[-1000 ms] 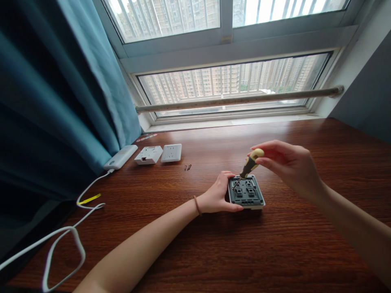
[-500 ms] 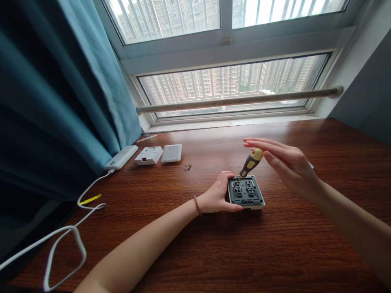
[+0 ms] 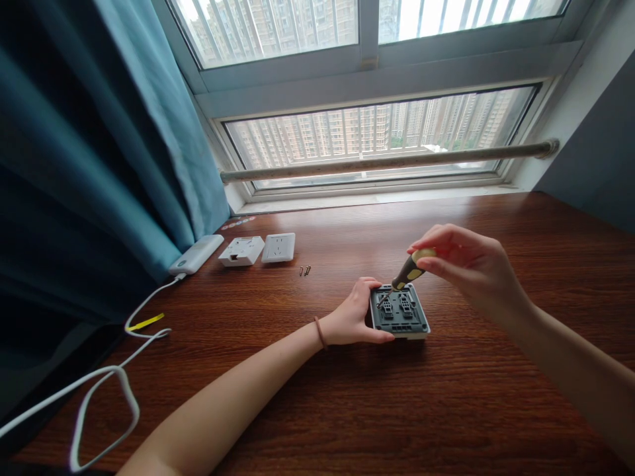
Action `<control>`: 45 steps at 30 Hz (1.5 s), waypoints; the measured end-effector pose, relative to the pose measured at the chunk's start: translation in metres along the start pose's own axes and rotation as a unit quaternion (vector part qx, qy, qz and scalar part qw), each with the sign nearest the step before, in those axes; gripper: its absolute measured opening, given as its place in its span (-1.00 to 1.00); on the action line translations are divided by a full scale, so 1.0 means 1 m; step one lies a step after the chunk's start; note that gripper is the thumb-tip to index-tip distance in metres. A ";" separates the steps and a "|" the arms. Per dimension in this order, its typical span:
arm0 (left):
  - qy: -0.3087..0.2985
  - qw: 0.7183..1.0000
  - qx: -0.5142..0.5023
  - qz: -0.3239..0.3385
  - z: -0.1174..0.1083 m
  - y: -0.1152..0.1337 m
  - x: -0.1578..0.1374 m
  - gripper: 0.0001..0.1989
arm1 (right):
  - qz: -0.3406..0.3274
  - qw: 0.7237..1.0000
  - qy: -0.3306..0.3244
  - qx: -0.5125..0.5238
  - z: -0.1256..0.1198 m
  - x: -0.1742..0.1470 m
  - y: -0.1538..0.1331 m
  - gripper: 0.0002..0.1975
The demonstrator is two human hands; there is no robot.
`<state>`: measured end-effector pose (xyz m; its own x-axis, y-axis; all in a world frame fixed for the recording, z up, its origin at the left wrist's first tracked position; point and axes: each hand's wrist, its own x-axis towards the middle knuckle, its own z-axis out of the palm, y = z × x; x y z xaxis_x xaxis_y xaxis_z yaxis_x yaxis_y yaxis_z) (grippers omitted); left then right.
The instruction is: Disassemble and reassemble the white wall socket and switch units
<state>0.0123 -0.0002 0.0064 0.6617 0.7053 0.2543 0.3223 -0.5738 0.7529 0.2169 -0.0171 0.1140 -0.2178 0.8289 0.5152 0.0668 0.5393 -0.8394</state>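
Note:
My left hand grips the left side of a square wall switch, its dark grey inner face turned up and its white base resting on the table. In my right hand is a screwdriver with a dark grey and pale yellow handle, pinched near its end by thumb and fingers. The screwdriver leans to the right, its tip down at the left part of the switch's face. Whether a screw sits under the tip is too small to tell.
On the wooden table, several small screws lie left of the switch. Beyond them are a white socket panel and a white box. A white power bank with a white cable sits by the blue curtain.
My right hand has closed from loosely spread fingers to a pinch on the screwdriver's handle end. The handle now leans further right and lower. My left hand and the switch stay put.

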 end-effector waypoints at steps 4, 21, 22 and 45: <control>0.001 1.000 0.002 0.003 0.000 0.000 0.000 -0.15 | 0.008 0.998 0.044 0.054 0.003 0.000 0.004 -0.82; 0.002 1.000 0.004 0.001 0.000 0.001 0.000 -0.15 | -0.042 0.986 -0.159 0.032 0.002 -0.003 0.007 -0.53; 0.003 1.000 0.001 -0.001 0.000 0.001 0.000 -0.15 | -0.049 0.985 -0.160 0.029 0.002 -0.003 0.007 -0.52; 0.008 1.000 0.000 -0.001 0.001 -0.001 -0.001 -0.14 | -0.095 0.987 -0.117 -0.051 0.008 -0.008 0.016 -0.61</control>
<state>0.0119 -0.0005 0.0054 0.6506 0.7127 0.2623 0.3236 -0.5726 0.7533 0.2122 -0.0162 0.0948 -0.4540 0.6605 0.5981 0.0977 0.7041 -0.7034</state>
